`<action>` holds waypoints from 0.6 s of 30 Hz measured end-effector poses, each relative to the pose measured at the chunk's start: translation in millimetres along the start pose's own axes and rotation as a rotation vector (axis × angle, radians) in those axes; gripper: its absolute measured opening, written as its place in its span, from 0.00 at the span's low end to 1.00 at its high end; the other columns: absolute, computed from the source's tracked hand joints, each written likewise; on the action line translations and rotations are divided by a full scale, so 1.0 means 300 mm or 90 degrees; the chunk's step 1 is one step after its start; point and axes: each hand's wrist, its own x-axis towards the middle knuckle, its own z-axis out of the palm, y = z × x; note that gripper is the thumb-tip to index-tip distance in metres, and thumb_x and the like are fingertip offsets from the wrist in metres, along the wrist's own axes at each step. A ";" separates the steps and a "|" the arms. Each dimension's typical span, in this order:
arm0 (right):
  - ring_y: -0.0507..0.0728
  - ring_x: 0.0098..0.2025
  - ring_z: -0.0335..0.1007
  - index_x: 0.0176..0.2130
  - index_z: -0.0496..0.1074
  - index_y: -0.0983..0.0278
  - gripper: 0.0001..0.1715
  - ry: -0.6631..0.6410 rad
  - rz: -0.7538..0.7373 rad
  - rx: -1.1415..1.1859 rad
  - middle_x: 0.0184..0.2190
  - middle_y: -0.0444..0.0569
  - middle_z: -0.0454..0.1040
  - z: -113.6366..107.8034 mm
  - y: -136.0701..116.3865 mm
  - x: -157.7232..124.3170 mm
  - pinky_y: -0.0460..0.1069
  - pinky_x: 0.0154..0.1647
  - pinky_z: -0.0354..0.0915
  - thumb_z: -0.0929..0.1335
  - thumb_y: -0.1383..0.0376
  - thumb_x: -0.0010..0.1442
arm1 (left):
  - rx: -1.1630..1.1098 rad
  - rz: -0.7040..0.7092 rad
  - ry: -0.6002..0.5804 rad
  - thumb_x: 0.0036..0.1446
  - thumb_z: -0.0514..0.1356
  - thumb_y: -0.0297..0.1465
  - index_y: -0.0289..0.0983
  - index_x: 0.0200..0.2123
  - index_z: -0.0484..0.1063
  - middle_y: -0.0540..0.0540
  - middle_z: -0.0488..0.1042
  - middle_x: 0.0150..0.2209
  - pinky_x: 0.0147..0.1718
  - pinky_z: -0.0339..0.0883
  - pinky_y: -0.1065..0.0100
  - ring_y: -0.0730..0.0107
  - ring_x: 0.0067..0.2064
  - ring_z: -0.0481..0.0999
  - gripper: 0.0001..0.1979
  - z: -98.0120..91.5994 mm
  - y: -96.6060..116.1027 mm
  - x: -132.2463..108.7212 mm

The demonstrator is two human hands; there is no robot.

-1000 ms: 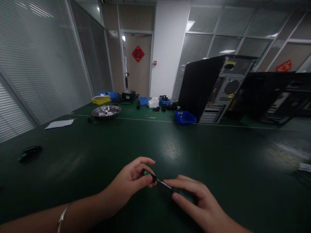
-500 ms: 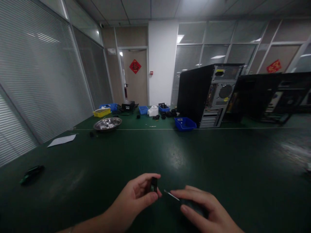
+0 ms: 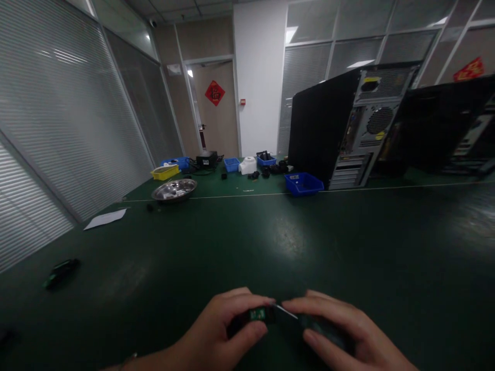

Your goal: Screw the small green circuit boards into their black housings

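Between the thumb and fingers of my left hand [image 3: 228, 324] is a small black part with a green circuit board [image 3: 257, 314] showing on its near side. My right hand [image 3: 344, 330] is closed around the dark handle of a screwdriver [image 3: 286, 312], its thin metal shaft pointing left. The shaft's tip is at the right end of the black part, by my left fingertips; whether it touches cannot be made out. Both hands are low over the green table [image 3: 185, 257].
A dark piece with green edges [image 3: 61, 273] lies at the left, near a white paper [image 3: 105, 218]. Farther back are a metal bowl [image 3: 175, 190], a yellow tray [image 3: 165, 172], a blue bin [image 3: 303, 184] and a black computer tower [image 3: 328, 129].
My left hand has turned the small part so its green board faces me lengthwise. The screwdriver tip has come up to the part. The view has shifted slightly.
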 end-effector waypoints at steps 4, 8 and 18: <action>0.58 0.34 0.79 0.46 0.80 0.52 0.15 -0.009 -0.005 -0.013 0.33 0.46 0.81 -0.011 -0.015 -0.006 0.48 0.35 0.75 0.71 0.66 0.59 | -0.022 0.014 0.001 0.60 0.59 0.35 0.41 0.53 0.74 0.41 0.75 0.37 0.35 0.64 0.65 0.62 0.37 0.73 0.18 0.005 -0.017 0.004; 0.57 0.32 0.79 0.45 0.80 0.54 0.12 -0.005 -0.005 -0.043 0.31 0.47 0.81 -0.015 -0.017 -0.009 0.47 0.34 0.75 0.71 0.62 0.60 | -0.013 0.002 -0.019 0.61 0.59 0.34 0.42 0.54 0.74 0.41 0.74 0.38 0.34 0.64 0.66 0.63 0.37 0.73 0.18 0.002 -0.026 0.008; 0.56 0.31 0.78 0.45 0.80 0.58 0.14 -0.023 -0.004 -0.082 0.30 0.48 0.80 -0.003 0.008 -0.008 0.47 0.34 0.74 0.69 0.66 0.60 | -0.084 0.013 0.028 0.61 0.60 0.32 0.48 0.54 0.74 0.44 0.71 0.38 0.36 0.63 0.66 0.65 0.38 0.72 0.18 0.013 -0.022 0.003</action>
